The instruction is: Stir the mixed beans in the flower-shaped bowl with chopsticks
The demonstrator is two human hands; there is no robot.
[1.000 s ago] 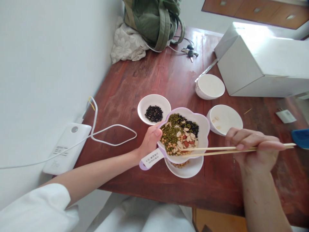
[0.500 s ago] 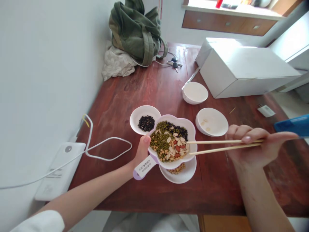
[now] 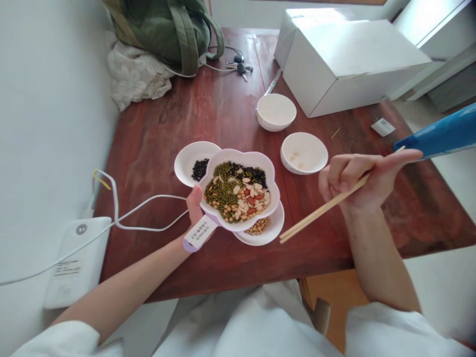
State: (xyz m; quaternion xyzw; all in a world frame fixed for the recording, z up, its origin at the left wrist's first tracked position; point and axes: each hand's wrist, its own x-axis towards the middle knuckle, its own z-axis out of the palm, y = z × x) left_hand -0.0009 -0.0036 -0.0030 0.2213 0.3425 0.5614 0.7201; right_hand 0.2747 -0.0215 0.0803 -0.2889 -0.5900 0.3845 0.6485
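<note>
My left hand (image 3: 195, 206) grips the handle of a flower-shaped divided dish (image 3: 273, 184) with a lilac rim, holding it over the table. The handle carries a white label (image 3: 200, 232). Mung beans, black beans, pale seed slices and red beans fill the dish. Its edge overlaps a white dish of black beans (image 3: 195, 157) and a white dish of yellow beans (image 3: 273, 223). My right hand (image 3: 359, 178) holds wooden chopsticks (image 3: 320, 213), their tips just beyond the yellow-bean dish and apparently empty. Nearest that hand is a white bowl (image 3: 303, 152) holding a few pale seeds.
On the red-brown wooden table (image 3: 223, 99) stand a white bowl (image 3: 275, 111) and a white box (image 3: 353, 64). Keys (image 3: 238, 64), a green bag (image 3: 167, 32), and a white power unit (image 3: 76, 263) with its cable lie around. A blue object (image 3: 439, 134) enters at right.
The chopsticks have left the dish and now slant down-left instead of lying level across it. My right hand has turned. The view has shifted, and the left hand still holds the dish.
</note>
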